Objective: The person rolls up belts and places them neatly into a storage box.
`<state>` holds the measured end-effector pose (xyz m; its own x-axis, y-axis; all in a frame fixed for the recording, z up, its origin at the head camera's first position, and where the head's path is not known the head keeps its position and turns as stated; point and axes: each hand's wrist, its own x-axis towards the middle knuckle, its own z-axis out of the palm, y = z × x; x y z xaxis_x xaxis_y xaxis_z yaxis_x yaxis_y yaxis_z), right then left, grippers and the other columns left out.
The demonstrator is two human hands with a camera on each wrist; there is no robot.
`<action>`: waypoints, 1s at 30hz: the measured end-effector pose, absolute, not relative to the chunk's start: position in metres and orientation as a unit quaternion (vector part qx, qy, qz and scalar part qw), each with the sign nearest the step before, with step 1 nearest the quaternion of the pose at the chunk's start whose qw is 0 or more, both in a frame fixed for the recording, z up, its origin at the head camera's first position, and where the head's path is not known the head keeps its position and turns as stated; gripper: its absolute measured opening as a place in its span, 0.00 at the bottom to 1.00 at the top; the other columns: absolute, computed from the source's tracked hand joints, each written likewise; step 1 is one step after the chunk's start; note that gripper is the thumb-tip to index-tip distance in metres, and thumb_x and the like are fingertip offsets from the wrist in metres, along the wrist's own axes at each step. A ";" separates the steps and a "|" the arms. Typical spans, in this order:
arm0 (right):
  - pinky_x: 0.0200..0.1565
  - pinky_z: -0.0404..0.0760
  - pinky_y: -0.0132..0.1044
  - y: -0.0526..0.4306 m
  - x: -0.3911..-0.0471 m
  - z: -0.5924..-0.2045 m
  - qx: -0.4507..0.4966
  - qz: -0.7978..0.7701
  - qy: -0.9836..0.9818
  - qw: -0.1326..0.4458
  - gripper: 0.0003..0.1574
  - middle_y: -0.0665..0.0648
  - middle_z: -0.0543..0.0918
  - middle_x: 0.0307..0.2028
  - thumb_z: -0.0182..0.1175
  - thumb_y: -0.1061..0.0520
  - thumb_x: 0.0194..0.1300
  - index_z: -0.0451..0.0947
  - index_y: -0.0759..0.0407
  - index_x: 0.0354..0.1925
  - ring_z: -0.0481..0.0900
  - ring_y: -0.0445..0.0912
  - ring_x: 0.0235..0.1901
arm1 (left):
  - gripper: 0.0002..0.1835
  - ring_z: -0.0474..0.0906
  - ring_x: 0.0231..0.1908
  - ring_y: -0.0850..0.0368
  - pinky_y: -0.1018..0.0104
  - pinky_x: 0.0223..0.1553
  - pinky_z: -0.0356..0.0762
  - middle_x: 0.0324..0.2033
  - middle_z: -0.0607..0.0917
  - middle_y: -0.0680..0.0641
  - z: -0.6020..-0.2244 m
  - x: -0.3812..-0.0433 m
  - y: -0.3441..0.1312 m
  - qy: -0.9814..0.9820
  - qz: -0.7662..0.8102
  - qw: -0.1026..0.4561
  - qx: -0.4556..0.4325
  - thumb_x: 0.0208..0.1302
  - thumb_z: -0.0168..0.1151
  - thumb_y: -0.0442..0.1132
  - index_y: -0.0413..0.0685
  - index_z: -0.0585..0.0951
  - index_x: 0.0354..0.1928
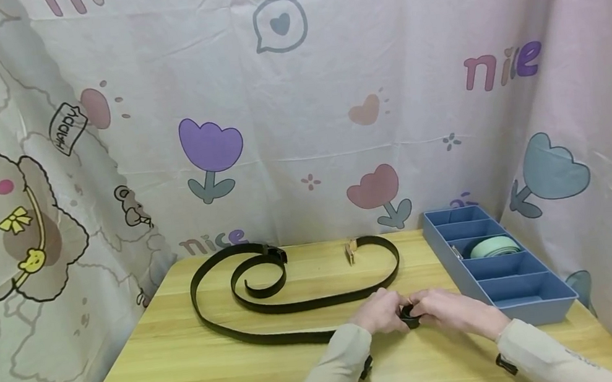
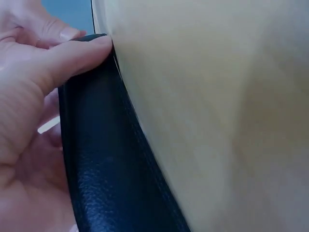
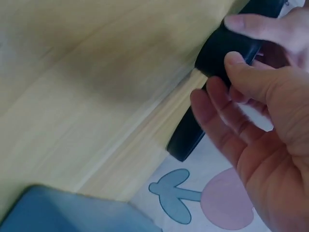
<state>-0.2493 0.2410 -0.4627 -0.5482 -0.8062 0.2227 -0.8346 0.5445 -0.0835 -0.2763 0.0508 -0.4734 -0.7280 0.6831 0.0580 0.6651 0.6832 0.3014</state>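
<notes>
A long, smooth black leather-look belt (image 1: 299,337) lies on the table's near half, its curled end (image 1: 410,320) between both hands near the blue tray, its dark metal buckle (image 1: 277,254) at the table's far side. The left hand (image 1: 381,312) is nearly closed, pinching the strap with the thumb on its outer face; the right hand (image 1: 453,310) is partly closed, thumb against the curl and fingers round its far side. Coiling that end well would, I judge, call for a snug core — the left thumb pressing each turn flat while the right fingers turn it — with the edges kept level, since a stiff strap could spring loose or slide out sideways. The trailing length should feed in straight, without a twist. Just beyond lies a second black belt (image 1: 318,303) with a shiny gold buckle (image 1: 350,252), loosely looped. Right of the hands stands a blue rectangular compartment tray (image 1: 537,310), a pale green rolled strap (image 1: 493,247) in its middle compartment, all on a yellowish wood-grain table (image 1: 191,377).
</notes>
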 end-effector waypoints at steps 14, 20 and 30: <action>0.32 0.73 0.25 0.231 -0.247 -0.465 0.442 0.106 -0.889 0.053 0.08 0.43 0.74 0.30 0.66 0.61 0.61 0.81 0.48 0.29 0.70 0.32 0.30 | 0.17 0.71 0.22 0.68 0.75 0.27 0.68 0.21 0.79 0.63 -0.475 -0.273 0.048 0.924 0.169 0.043 0.341 0.45 0.79 0.49 0.63 0.84 0.39; 0.36 0.74 0.26 0.234 -0.255 -0.461 0.461 0.101 -0.881 0.035 0.08 0.42 0.75 0.35 0.64 0.60 0.63 0.82 0.45 0.33 0.71 0.31 0.34 | 0.20 0.70 0.23 0.69 0.76 0.27 0.68 0.21 0.77 0.62 -0.472 -0.279 0.040 0.908 0.196 0.085 0.361 0.48 0.78 0.45 0.62 0.83 0.45; 0.34 0.72 0.25 0.227 -0.251 -0.465 0.452 0.085 -0.885 0.072 0.06 0.44 0.73 0.33 0.65 0.58 0.62 0.81 0.47 0.30 0.68 0.32 0.31 | 0.16 0.71 0.22 0.70 0.73 0.30 0.70 0.21 0.80 0.67 -0.476 -0.277 0.044 0.929 0.170 0.006 0.330 0.41 0.81 0.54 0.68 0.85 0.32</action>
<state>-0.2506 0.2265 -0.4648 -0.5801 -0.7885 0.2045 -0.8130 0.5762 -0.0843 -0.2774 0.0437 -0.4757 -0.7826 0.6144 0.1004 0.6100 0.7246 0.3207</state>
